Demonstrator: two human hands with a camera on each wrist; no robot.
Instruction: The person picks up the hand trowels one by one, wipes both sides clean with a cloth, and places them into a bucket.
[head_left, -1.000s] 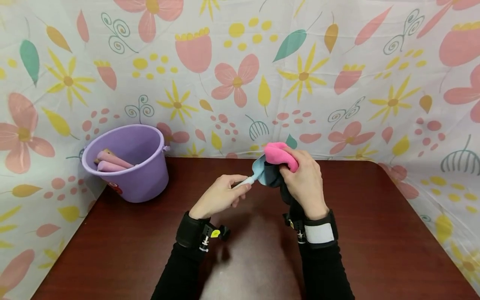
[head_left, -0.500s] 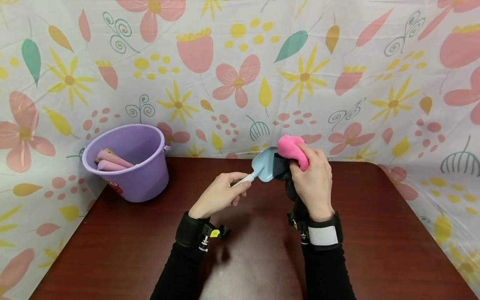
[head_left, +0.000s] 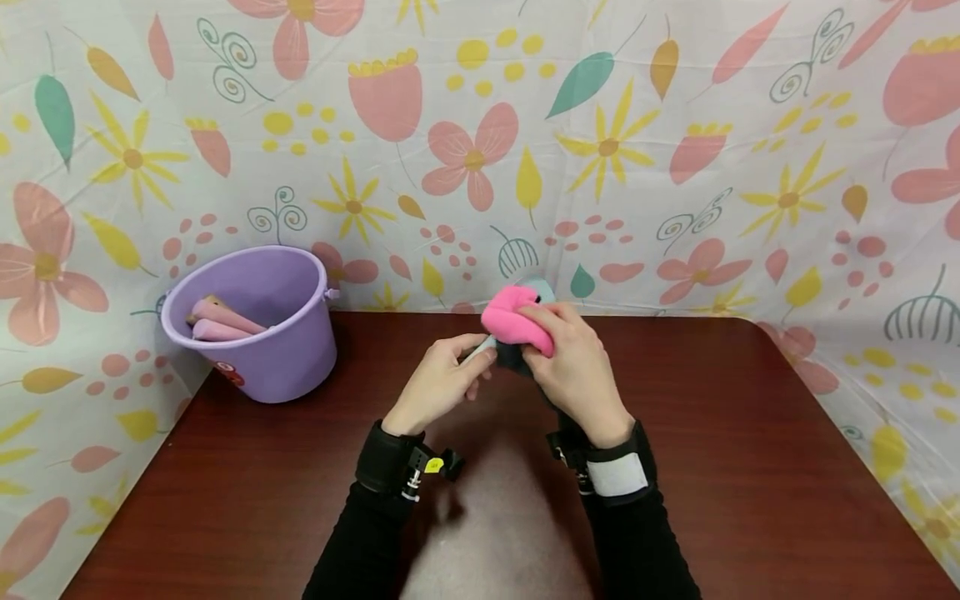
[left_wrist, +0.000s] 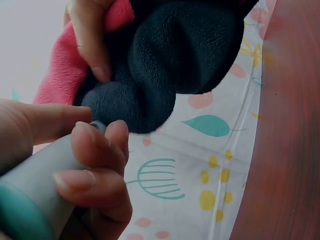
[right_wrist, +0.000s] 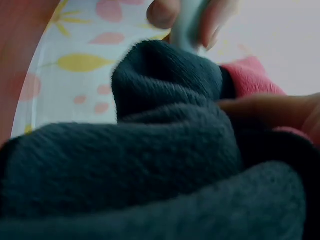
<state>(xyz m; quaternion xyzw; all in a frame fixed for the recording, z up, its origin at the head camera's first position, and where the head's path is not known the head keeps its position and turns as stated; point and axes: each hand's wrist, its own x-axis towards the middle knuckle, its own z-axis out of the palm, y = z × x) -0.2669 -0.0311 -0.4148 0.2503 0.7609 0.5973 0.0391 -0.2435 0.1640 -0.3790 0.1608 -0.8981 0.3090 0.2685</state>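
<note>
In the head view my left hand (head_left: 442,379) pinches the handle of a light blue toy shovel (head_left: 542,288), whose blade tip shows above the cloth. My right hand (head_left: 579,372) grips a plush cloth (head_left: 517,315), pink on one side and dark grey on the other, and holds it against the shovel. Most of the blade is hidden behind the cloth. Close up in the left wrist view, thumb and fingers hold the pale handle (left_wrist: 47,172), with dark folds of cloth right at its far end. Bunched grey folds fill much of the right wrist view.
A purple bucket (head_left: 300,358) stands on the brown table (head_left: 750,467) at the back left. Two pink rod-like pieces (head_left: 225,319) lean inside it. A floral curtain (head_left: 637,192) hangs behind the table and along both sides.
The right hand with the cloth moves right off the shovel's blade, then back left over it, covering most of it now. The left hand keeps its hold, nearly still.
</note>
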